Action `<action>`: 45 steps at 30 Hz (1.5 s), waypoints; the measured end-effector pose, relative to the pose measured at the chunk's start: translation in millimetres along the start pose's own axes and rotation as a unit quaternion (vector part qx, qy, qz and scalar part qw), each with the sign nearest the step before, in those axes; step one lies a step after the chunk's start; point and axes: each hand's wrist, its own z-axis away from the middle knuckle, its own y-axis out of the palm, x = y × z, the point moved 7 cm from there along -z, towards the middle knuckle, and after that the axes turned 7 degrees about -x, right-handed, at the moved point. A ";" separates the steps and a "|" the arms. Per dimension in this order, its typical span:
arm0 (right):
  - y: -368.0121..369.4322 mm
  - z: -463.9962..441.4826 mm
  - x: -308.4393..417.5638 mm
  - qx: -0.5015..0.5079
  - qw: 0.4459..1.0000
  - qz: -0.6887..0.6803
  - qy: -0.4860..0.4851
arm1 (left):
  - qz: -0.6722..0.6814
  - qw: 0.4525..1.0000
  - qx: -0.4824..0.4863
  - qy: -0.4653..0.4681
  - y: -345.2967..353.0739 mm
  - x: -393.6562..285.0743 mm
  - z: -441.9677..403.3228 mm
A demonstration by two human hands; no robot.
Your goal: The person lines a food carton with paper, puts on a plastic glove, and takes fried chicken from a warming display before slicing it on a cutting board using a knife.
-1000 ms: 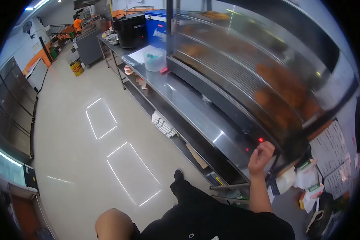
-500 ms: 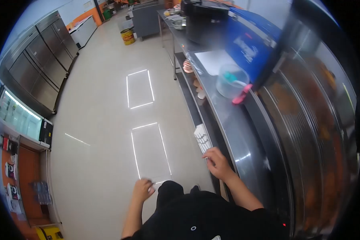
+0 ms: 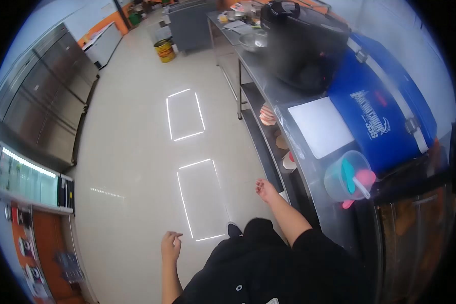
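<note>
**Operator:** State the reference and the position of each hand.

**Technician:** Clock positions are read from the centre of the head view. Left hand (image 3: 171, 247): 7 o'clock, over the pale floor (image 3: 121, 152). Right hand (image 3: 266, 192): between 4 and 5 o'clock, near the front edge of the steel counter (image 3: 331, 217).

**Operator:** State the condition of the fingers.

**Technician:** Left: index finger extended toward 3 o'clock, remaining fingers bent, hand bare. Right: fingers loosely bent and slightly parted, hand bare.

**Operator:** Locate the counter and its contents.

**Technician:** The counter runs along the right side, from 1 to 4 o'clock. A clear tub (image 3: 334, 175) stands on it between 3 and 4 o'clock, with a teal scoop (image 3: 347, 175) inside. A pink item (image 3: 365, 177) shows at the tub's right side; whether it is inside cannot be told. A white sheet (image 3: 320, 126) lies between 2 and 3 o'clock, just beside the blue cooler (image 3: 372, 114). A black cooker (image 3: 304, 55) stands at 1 o'clock.

**Operator:** Floor items?

**Technician:** Yellow tin (image 3: 164, 51), 11 o'clock.
</note>
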 end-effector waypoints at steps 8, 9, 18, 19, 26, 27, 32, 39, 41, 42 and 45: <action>29.1 -242.3 97.1 -0.089 0.940 -0.318 -0.083 | -0.014 0.979 0.197 0.044 78.6 -16.4 -164.2; 32.3 -266.3 112.3 -0.109 0.926 -0.350 -0.088 | -0.035 0.968 0.246 0.020 88.3 4.0 -164.7; 18.6 -402.2 161.6 -0.090 0.825 -0.548 -0.104 | -0.125 0.880 0.416 -0.194 86.9 161.3 -129.5; 16.1 -410.6 160.8 -0.081 0.822 -0.555 -0.098 | -0.143 0.874 0.419 -0.201 85.5 164.9 -124.1; 27.4 -395.6 156.8 -0.070 0.877 -0.450 -0.154 | 0.017 0.889 0.381 -0.253 152.8 65.6 -252.7; 33.5 -379.0 156.6 -0.161 0.906 -0.372 -0.120 | 0.036 0.896 0.367 -0.248 160.9 56.2 -270.4; 43.8 -345.8 180.4 -0.268 0.897 -0.343 -0.077 | 0.086 0.910 0.322 -0.247 170.8 45.0 -312.8; 104.0 -272.4 205.1 -0.247 0.912 -0.325 -0.035 | 0.022 0.853 0.403 -0.330 144.6 161.8 -247.1; 134.7 -236.4 206.1 -0.226 0.920 -0.318 -0.037 | 0.006 0.821 0.427 -0.379 133.8 192.4 -229.5; 135.8 -238.0 194.0 -0.198 0.923 -0.329 -0.032 | -0.003 0.803 0.438 -0.405 128.2 207.2 -220.8; 147.9 -236.5 185.0 -0.186 0.908 -0.374 -0.022 | 0.022 0.835 0.480 -0.267 125.8 242.0 -222.4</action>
